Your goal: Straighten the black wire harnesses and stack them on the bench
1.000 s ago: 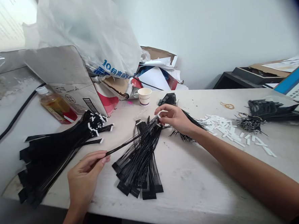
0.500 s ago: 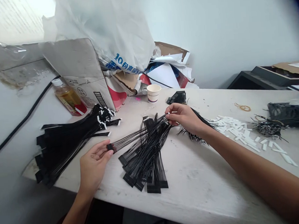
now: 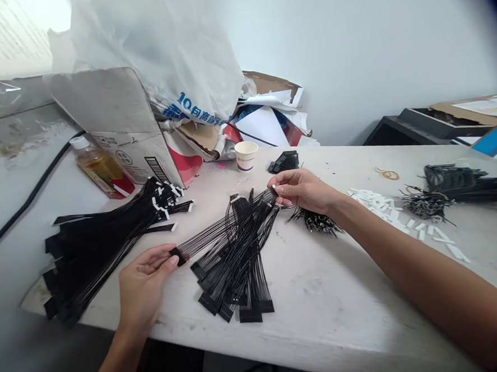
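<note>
My left hand (image 3: pixel 147 279) pinches the black connector end of one flat black cable harness (image 3: pixel 211 235) near the table's front edge. My right hand (image 3: pixel 301 189) grips the same harness's far end between thumb and fingers, so the wires stretch between both hands. Under the harness lies a fanned pile of similar black harnesses (image 3: pixel 236 265), connectors toward me. A larger stack of harnesses with white tags (image 3: pixel 104 239) lies to the left. Just past my right wrist sits a small heap of loose black wire ends (image 3: pixel 315 220).
A worn white table (image 3: pixel 331 299) carries everything. At the back stand a cardboard box (image 3: pixel 114 127), a plastic bag (image 3: pixel 156 51), a drink bottle (image 3: pixel 100 170), a paper cup (image 3: pixel 245 155) and small black connectors (image 3: pixel 284 161). White strips (image 3: pixel 406 218) and more black wire bundles (image 3: pixel 450 187) lie right.
My left hand slid along the harness to its connector end and now pinches it. My right hand stayed on the far end. The view shifted slightly.
</note>
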Demonstrator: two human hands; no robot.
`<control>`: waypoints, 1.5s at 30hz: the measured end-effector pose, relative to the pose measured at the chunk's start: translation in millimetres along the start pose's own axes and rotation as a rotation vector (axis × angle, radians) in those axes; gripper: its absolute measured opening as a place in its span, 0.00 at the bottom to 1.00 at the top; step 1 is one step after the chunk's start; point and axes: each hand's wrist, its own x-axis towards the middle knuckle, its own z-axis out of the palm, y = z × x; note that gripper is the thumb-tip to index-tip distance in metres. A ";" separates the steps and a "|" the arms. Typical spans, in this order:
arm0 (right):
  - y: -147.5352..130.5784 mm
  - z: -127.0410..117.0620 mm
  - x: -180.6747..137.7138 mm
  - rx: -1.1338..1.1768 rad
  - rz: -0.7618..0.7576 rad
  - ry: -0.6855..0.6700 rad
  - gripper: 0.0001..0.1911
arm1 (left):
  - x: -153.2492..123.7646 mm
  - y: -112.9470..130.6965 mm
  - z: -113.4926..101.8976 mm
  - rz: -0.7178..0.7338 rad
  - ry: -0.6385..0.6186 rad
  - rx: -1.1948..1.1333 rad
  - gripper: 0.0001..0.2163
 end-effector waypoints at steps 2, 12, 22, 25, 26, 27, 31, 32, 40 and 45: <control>-0.4 0.1 -0.3 0.010 0.004 -0.004 0.15 | -0.1 0.3 0.1 0.003 -0.003 -0.007 0.15; 2.8 -5.2 1.0 0.004 0.015 0.031 0.17 | -7.3 9.4 6.1 -0.068 -0.037 -0.082 0.16; 1.5 -5.2 0.8 -0.080 0.027 0.066 0.16 | -13.2 9.6 7.9 -0.073 -0.085 -0.082 0.15; -0.3 -4.7 -1.3 -0.235 -0.012 0.099 0.17 | -17.6 16.0 4.5 -0.052 -0.168 0.091 0.13; -1.0 -4.3 -2.3 -0.330 -0.020 0.112 0.17 | -18.6 18.5 2.3 -0.041 -0.214 0.176 0.12; -1.9 -3.4 -3.2 -0.446 -0.030 0.124 0.17 | -18.8 20.9 -0.4 -0.021 -0.255 0.267 0.11; -8.3 15.2 -1.0 -0.926 -0.195 0.193 0.13 | -8.6 27.3 -17.4 0.201 -0.147 0.608 0.09; -10.3 25.8 2.7 -0.990 -0.258 0.194 0.12 | -3.5 28.3 -23.5 0.250 -0.077 0.657 0.08; -2.3 167.8 100.5 -1.114 -0.555 -0.142 0.12 | 35.6 41.4 -102.2 0.365 0.376 1.008 0.12; 15.2 225.2 147.9 -1.429 -0.710 -0.248 0.16 | 46.0 39.3 -140.3 0.275 0.404 1.076 0.09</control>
